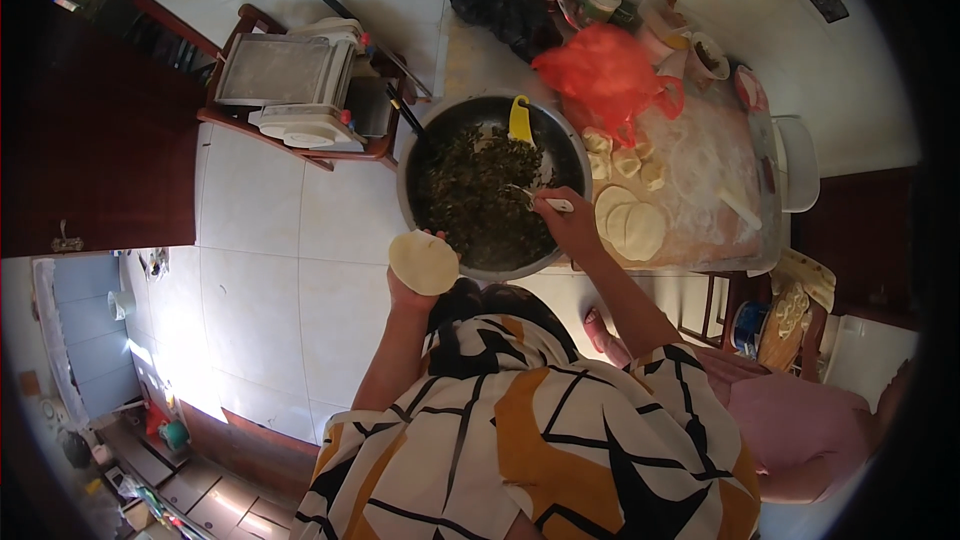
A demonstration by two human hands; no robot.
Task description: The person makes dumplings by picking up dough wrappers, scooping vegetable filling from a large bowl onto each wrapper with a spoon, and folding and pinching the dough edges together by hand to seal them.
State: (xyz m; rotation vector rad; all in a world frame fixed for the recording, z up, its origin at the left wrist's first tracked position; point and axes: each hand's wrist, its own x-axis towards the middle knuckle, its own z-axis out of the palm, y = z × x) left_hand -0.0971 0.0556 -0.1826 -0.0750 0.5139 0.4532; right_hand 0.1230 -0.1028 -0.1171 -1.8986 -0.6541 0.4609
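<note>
A round dough wrapper [424,262] lies on the palm and fingers of my left hand [411,291], beside the lower left rim of a large metal basin [406,195]. Dark chopped green filling [480,195] fills much of the basin. My right hand [568,221] grips a spoon with a white handle [559,205], its metal end at the filling. A yellow scraper [519,121] and dark chopsticks [405,112] rest in the basin. To the right, several flat wrappers [637,229] overlap on the floured table, below a group of folded dumplings [626,160].
A white rolling pin [739,208] lies on the floured table [705,240]. Behind are a red plastic bag [607,75], a black bag [506,15], jars and bowls. A pasta-type roller machine [300,79] stands on a wooden chair at left. Another person [795,420] in pink is at lower right.
</note>
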